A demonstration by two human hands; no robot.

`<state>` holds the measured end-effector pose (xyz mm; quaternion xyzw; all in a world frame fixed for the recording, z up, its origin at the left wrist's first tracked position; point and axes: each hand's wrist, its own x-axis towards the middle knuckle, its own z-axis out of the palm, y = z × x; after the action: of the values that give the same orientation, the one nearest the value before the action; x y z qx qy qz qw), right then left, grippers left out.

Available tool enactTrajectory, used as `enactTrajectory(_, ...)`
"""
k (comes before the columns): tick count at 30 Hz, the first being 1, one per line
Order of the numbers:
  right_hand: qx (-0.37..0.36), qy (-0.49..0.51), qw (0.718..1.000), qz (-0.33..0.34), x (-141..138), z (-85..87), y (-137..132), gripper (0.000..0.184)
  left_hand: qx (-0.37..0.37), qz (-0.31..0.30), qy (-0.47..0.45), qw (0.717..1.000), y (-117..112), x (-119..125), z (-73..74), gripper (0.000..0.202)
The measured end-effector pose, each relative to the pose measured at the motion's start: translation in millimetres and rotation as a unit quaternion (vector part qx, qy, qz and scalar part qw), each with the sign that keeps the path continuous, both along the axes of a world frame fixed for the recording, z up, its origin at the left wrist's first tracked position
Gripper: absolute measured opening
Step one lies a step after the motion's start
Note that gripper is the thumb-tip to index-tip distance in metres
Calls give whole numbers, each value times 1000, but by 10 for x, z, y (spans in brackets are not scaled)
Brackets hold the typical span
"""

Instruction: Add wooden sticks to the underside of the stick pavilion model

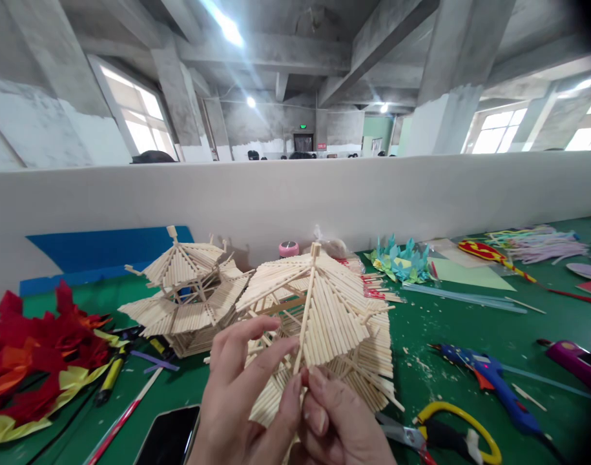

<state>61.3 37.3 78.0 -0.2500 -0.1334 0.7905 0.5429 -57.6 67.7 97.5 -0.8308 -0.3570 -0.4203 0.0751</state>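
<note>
- Two bare hands meet low in the near middle of the view, both at the front edge of a stick-built pagoda roof (319, 310).
- Left hand (241, 400): fingers curled and spread, thumb and forefinger pinched together on the lower end of a thin wooden stick (305, 329) that runs up the roof's ridge.
- Right hand (336, 420): fingers bunched together just beside the left thumb, tips pressed to the same stick end and the roof's lower edge.
- That roof stands on the green table (421, 323), near the middle, tilted slightly toward the viewer.
- A second stick pagoda (188, 290) sits just to its left and a little farther away, touching it.
- Near right: a blue glue gun (489, 381) and yellow-handled scissors (450, 433).
- Near left: a black phone (172, 436), and red and yellow paper flowers (38, 361).
- Far right: teal paper leaves (402, 258) and a bundle of pipe cleaners (542, 242).
- A pale partition wall (295, 194) runs across behind the table.
</note>
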Motion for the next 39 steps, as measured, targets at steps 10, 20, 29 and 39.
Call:
enactTrajectory(10, 12, 34, 999, 3, -4, -4, 1, 33, -140, -39, -66, 987, -1, -9, 43, 26)
enactTrajectory(20, 12, 30, 999, -11, -10, -41, -5, 33, -171, -43, -74, 981, 8, -20, 41, 25)
enactTrajectory(29, 14, 46, 999, -18, -21, -36, -9, 32, -157, -49, -61, 984, 33, -10, 65, 25)
enactTrajectory(39, 21, 6, 1000, -22, -37, -49, 30, 38, -228, -4, -107, 968, 25, 34, 143, 16)
